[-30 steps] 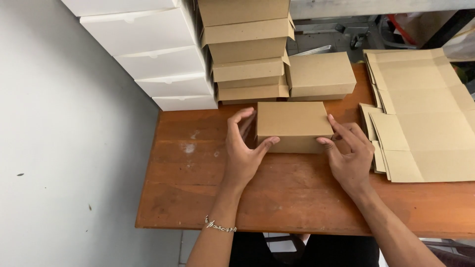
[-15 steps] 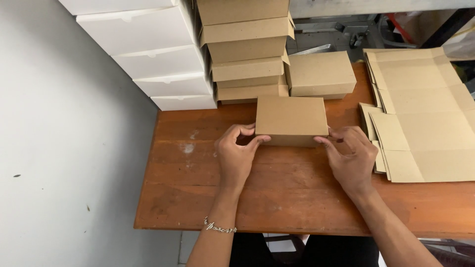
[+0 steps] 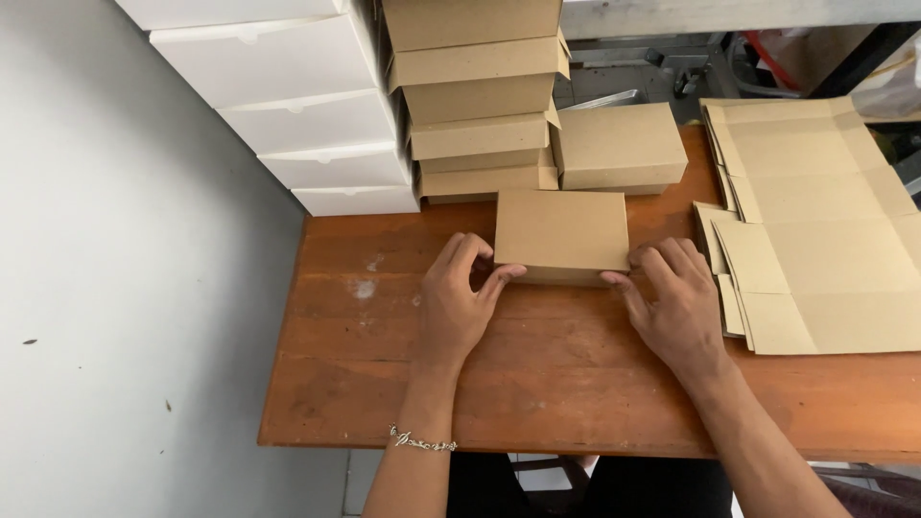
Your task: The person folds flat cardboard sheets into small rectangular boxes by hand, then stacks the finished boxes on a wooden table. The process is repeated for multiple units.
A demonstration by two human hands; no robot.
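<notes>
A closed brown cardboard box [image 3: 561, 228] rests on the wooden table [image 3: 537, 384], near its middle. My left hand [image 3: 459, 302] touches the box's near left corner with its fingertips. My right hand [image 3: 676, 302] presses against the near right corner. Both hands grip the box from the front side. A thin chain bracelet [image 3: 422, 441] circles my left wrist.
A stack of brown boxes [image 3: 475, 96] stands behind, with one more brown box [image 3: 619, 146] beside it. White boxes [image 3: 288, 105] are piled at the back left. Flat unfolded cardboard sheets [image 3: 815, 221] lie at the right. A grey floor [image 3: 134, 317] lies left of the table.
The box has been pushed a little away from me toward the stack. My hands slid from its sides to its near corners.
</notes>
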